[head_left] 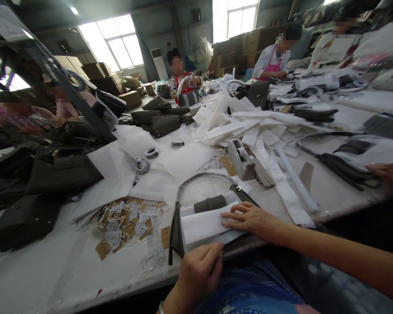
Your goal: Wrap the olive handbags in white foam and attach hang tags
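Note:
A dark olive handbag [176,231] lies at the table's front edge, its handle [196,178] wrapped and arched away from me. White foam sheet [199,224] covers much of its front, and a dark strap piece [210,203] shows above the foam. My right hand [249,220] rests on the foam with its fingers spread flat. At the bag's near edge, my left hand [201,266] is closed in a pinch on the dark edge of the handbag. The exact grip is partly hidden by the knuckles.
Left of the bag lie tags with strings [127,222] and tape rolls [141,165]. A tape dispenser [240,159] stands behind it, before piled foam strips [242,122]. More dark bags [59,174] fill the left. A co-worker's hand [389,174] touches another bag at right.

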A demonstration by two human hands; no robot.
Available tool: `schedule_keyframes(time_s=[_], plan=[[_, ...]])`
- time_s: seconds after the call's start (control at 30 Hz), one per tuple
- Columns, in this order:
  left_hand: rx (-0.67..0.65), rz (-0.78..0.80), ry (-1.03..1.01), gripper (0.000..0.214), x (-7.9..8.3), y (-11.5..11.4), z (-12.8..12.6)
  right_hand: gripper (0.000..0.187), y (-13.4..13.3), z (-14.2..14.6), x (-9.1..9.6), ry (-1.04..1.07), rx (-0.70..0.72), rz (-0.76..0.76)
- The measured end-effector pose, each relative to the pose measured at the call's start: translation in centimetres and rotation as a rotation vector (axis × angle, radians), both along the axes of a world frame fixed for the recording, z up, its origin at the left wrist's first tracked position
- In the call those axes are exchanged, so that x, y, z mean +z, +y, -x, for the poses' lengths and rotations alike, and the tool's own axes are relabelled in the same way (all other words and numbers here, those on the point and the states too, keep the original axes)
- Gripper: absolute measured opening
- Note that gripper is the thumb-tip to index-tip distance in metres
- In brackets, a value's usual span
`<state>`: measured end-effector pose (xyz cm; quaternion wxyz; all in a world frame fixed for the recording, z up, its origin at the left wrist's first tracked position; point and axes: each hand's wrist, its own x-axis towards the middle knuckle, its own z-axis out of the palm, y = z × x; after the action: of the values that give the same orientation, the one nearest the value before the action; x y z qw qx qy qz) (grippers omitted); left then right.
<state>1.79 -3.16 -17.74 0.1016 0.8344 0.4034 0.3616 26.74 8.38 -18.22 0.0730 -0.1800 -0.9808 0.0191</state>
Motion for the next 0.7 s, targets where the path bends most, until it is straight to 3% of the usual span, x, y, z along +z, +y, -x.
schedule_keyframes(time_s=[0.07,0.13,0.23,0.37,0.53,0.63,0.7], plan=[[0.036,-0.009,-0.031,0.039,1.2,0.2,-0.8,0.045,-0.1,0.0,-0.3,0.030,-0.012,-0.004],[0.114,0.004,0.086,0.047,1.3,1.0,-1.3,0.045,-0.1,0.0,-0.6,0.057,-0.027,-0.009],[0.213,0.039,0.333,0.062,-0.8,2.0,-1.3,0.045,-0.3,-0.3,-1.0,0.080,-0.046,-0.006],[0.232,-0.003,0.494,0.072,-4.4,1.8,-0.7,0.041,-0.5,-0.6,-1.6,0.133,-0.069,0.038],[0.256,-0.114,0.555,0.068,-6.2,1.5,-0.5,0.036,-1.6,-1.2,-1.7,0.309,-0.148,0.124],[0.263,-0.136,0.526,0.064,-6.9,1.8,-0.3,0.037,-3.1,-4.0,-1.3,0.559,-0.325,0.165],[0.263,-0.129,0.494,0.064,-7.3,2.0,-0.3,0.033,-4.7,-7.9,-1.5,0.710,-0.603,0.170]])
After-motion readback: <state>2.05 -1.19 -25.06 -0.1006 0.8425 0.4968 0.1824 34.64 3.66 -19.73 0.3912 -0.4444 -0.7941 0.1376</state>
